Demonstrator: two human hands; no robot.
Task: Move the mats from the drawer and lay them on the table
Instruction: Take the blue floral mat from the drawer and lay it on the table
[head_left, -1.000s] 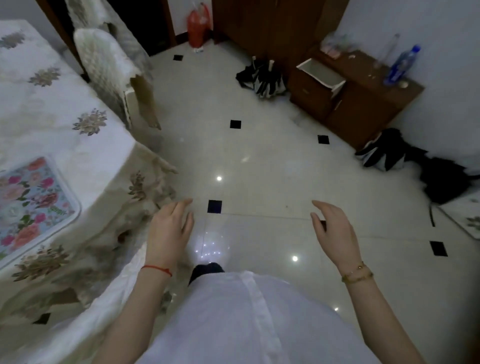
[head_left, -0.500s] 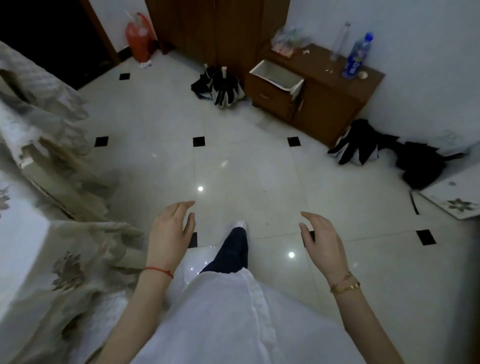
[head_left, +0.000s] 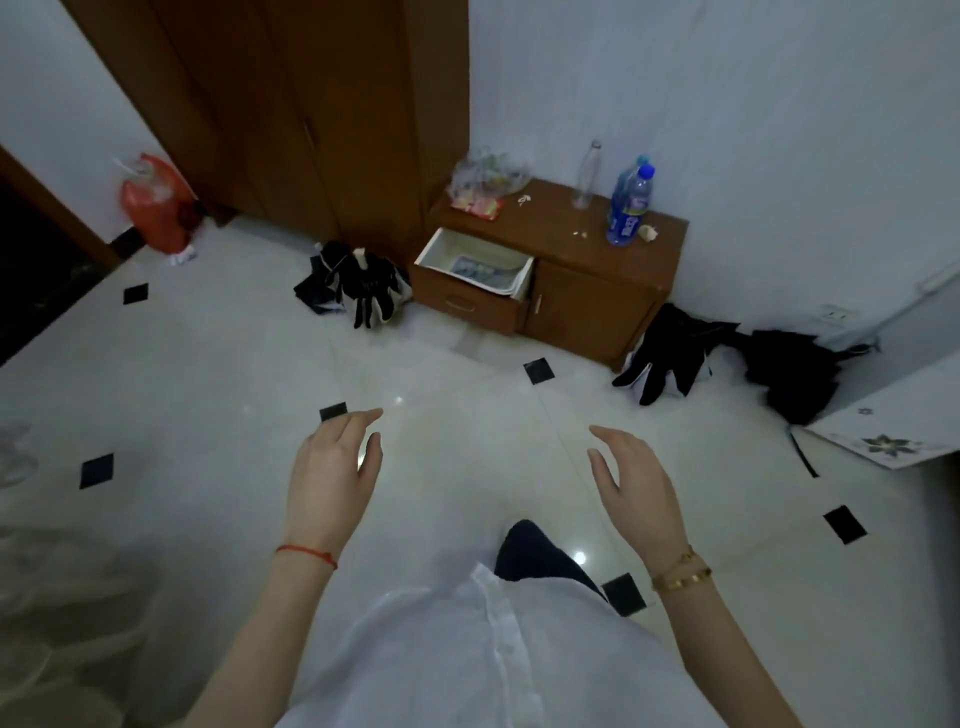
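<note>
A low brown cabinet (head_left: 597, 291) stands against the far wall, and its top left drawer (head_left: 470, 283) is pulled out. Inside the white drawer lies a patterned mat (head_left: 480, 270), partly hidden by the drawer walls. My left hand (head_left: 332, 478) and my right hand (head_left: 636, 480) hang empty in front of me over the tiled floor, fingers apart, well short of the drawer. The table is almost out of view; only a blurred bit of pale cloth (head_left: 47, 597) shows at the lower left.
Folded black umbrellas lie on the floor left (head_left: 358, 286) and right (head_left: 670, 353) of the cabinet, with another (head_left: 789, 374) further right. Bottles (head_left: 628, 208) and a snack bag (head_left: 483, 179) stand on the cabinet top. A red bag (head_left: 153, 205) sits by the wardrobe (head_left: 311, 114).
The view has swung right, away from the table and its floral mat, toward the cabinet, which is now nearer and central. Both hands stay empty in front of me.
</note>
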